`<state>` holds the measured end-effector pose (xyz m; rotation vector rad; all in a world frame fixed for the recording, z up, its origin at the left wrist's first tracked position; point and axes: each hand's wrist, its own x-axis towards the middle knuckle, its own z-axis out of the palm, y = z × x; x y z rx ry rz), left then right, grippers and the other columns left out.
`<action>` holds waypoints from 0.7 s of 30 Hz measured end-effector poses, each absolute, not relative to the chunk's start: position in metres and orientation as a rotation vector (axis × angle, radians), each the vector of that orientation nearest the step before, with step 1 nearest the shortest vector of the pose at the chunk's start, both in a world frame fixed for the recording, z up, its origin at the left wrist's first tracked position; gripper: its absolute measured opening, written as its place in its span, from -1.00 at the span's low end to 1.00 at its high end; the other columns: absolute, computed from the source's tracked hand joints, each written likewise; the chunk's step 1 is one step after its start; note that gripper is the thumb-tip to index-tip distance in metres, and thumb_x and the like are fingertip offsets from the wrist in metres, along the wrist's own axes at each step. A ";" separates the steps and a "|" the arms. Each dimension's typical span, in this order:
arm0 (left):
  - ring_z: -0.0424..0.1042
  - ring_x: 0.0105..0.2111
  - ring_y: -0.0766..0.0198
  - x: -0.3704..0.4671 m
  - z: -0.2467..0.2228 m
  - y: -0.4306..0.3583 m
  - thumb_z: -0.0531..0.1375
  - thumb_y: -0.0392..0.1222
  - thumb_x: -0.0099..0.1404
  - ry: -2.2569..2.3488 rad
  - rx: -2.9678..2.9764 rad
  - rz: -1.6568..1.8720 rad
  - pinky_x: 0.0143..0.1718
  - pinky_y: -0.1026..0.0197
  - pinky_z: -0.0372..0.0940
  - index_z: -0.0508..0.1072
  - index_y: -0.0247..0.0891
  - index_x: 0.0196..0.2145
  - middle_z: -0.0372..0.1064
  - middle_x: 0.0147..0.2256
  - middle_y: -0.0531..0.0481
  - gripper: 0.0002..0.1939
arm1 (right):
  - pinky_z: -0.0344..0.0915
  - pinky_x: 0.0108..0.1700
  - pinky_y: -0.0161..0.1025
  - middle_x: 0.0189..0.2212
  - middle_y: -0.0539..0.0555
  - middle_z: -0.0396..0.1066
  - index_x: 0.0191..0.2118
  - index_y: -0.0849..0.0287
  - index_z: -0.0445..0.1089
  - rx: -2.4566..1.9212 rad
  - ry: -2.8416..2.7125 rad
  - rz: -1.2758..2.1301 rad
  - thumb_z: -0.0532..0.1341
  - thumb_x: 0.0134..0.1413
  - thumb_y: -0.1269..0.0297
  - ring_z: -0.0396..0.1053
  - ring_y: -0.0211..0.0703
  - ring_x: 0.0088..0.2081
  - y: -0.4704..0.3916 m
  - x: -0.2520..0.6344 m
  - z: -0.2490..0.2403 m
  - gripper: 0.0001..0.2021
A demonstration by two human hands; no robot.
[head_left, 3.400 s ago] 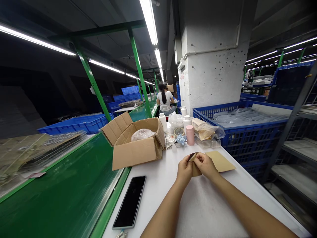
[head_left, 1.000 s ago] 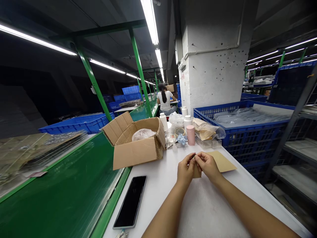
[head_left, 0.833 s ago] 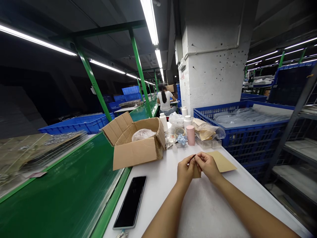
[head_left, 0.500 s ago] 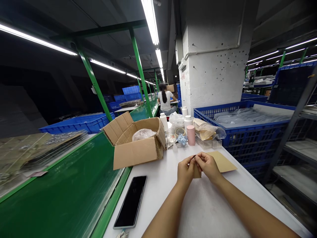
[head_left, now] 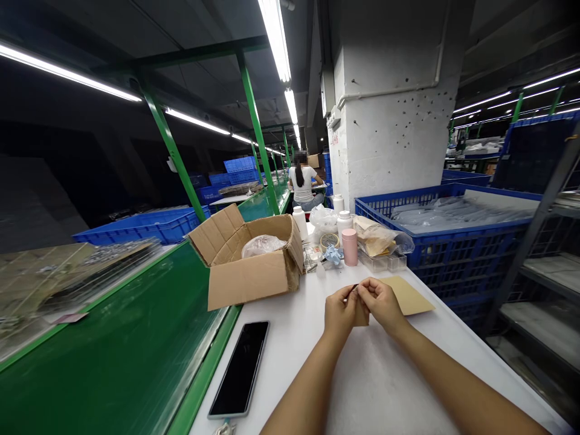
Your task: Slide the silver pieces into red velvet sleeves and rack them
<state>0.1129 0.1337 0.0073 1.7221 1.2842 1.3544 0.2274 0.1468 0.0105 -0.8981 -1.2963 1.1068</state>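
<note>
head view: the left hand (head_left: pixel 339 309) and right hand (head_left: pixel 379 304) pinch a small brown paper (head_left: pixel 361 317) in their fingers, above the surface (head_left: pixel 285 344). a tan sheet (head_left: pixel 410 295) lies beside the right hand; 1 phone (head_left: pixel 240 370) and 1 open box (head_left: pixel 247 281) sit to the left.

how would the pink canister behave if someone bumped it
The pink canister stands upright, taller than wide, so a push near its top could tip it. Its round body would probably roll once down. Its smooth-looking surface may feel slightly slippery.

No readable text, labels or numbers.
</note>
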 end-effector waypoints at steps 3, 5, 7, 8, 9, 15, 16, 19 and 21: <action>0.43 -0.28 0.33 0.113 0.008 0.133 0.03 -0.09 0.24 1.274 1.720 1.358 -0.32 0.37 0.29 0.48 -0.17 -0.22 0.46 -0.25 0.06 -0.72 | 0.04 -0.66 -0.39 -0.65 -0.04 0.27 -0.50 0.20 0.26 -0.889 -1.289 1.107 0.23 -0.09 0.05 0.13 -0.36 -0.68 0.146 0.227 0.010 -0.71; 0.43 -0.29 0.34 0.114 0.009 0.132 0.03 -0.09 0.24 1.266 1.710 1.361 -0.34 0.38 0.28 0.49 -0.17 -0.22 0.46 -0.26 0.06 -0.72 | 0.05 -0.66 -0.40 -0.64 -0.04 0.28 -0.49 0.20 0.26 -0.892 -1.289 1.099 0.23 -0.08 0.07 0.13 -0.36 -0.68 0.146 0.227 0.010 -0.72; 0.43 -0.31 0.35 0.114 0.010 0.132 0.03 -0.08 0.24 1.265 1.698 1.360 -0.36 0.39 0.28 0.49 -0.17 -0.23 0.46 -0.28 0.07 -0.72 | 0.06 -0.66 -0.39 -0.64 -0.04 0.28 -0.49 0.21 0.26 -0.892 -1.296 1.088 0.22 -0.08 0.07 0.14 -0.35 -0.67 0.146 0.227 0.010 -0.72; 0.42 -0.32 0.35 0.114 0.010 0.131 0.03 -0.07 0.24 1.267 1.694 1.360 -0.36 0.39 0.27 0.49 -0.18 -0.24 0.46 -0.29 0.07 -0.72 | 0.07 -0.65 -0.39 -0.63 -0.03 0.28 -0.48 0.21 0.26 -0.889 -1.300 1.084 0.22 -0.08 0.07 0.15 -0.35 -0.66 0.146 0.227 0.010 -0.72; 0.42 -0.32 0.35 0.114 0.011 0.131 0.03 -0.06 0.24 1.271 1.691 1.360 -0.37 0.39 0.27 0.49 -0.18 -0.24 0.46 -0.29 0.07 -0.71 | 0.08 -0.65 -0.39 -0.63 -0.03 0.28 -0.48 0.21 0.26 -0.887 -1.304 1.080 0.22 -0.07 0.07 0.16 -0.35 -0.66 0.146 0.227 0.010 -0.72; 0.41 -0.34 0.35 0.114 0.014 0.129 0.03 -0.03 0.23 1.272 1.676 1.361 -0.38 0.39 0.25 0.50 -0.23 -0.26 0.46 -0.30 0.03 -0.68 | 0.07 -0.64 -0.39 -0.64 -0.04 0.27 -0.48 0.21 0.27 -0.889 -1.319 1.054 0.22 -0.07 0.04 0.16 -0.34 -0.65 0.144 0.227 0.013 -0.70; 0.41 -0.34 0.34 0.114 0.014 0.129 0.03 -0.03 0.23 1.270 1.669 1.365 -0.38 0.39 0.25 0.50 -0.24 -0.26 0.46 -0.30 0.02 -0.68 | 0.08 -0.64 -0.38 -0.65 -0.04 0.26 -0.48 0.21 0.27 -0.892 -1.322 1.050 0.21 -0.07 0.03 0.15 -0.34 -0.66 0.144 0.227 0.013 -0.69; 0.38 -0.37 0.33 0.113 0.015 0.129 0.04 0.00 0.22 1.271 1.612 1.404 -0.39 0.38 0.23 0.50 -0.28 -0.28 0.45 -0.35 -0.01 -0.65 | 0.09 -0.62 -0.37 -0.65 -0.05 0.25 -0.46 0.19 0.26 -0.907 -1.320 1.025 0.21 -0.07 0.01 0.15 -0.32 -0.65 0.144 0.226 0.012 -0.69; 0.35 -0.39 0.33 0.111 0.015 0.131 0.05 0.03 0.20 1.264 1.504 1.471 -0.39 0.37 0.21 0.49 -0.32 -0.31 0.44 -0.37 -0.03 -0.62 | 0.13 -0.59 -0.36 -0.60 -0.03 0.27 -0.44 0.18 0.25 -0.938 -1.292 0.960 0.21 -0.09 0.02 0.19 -0.29 -0.61 0.146 0.228 0.011 -0.70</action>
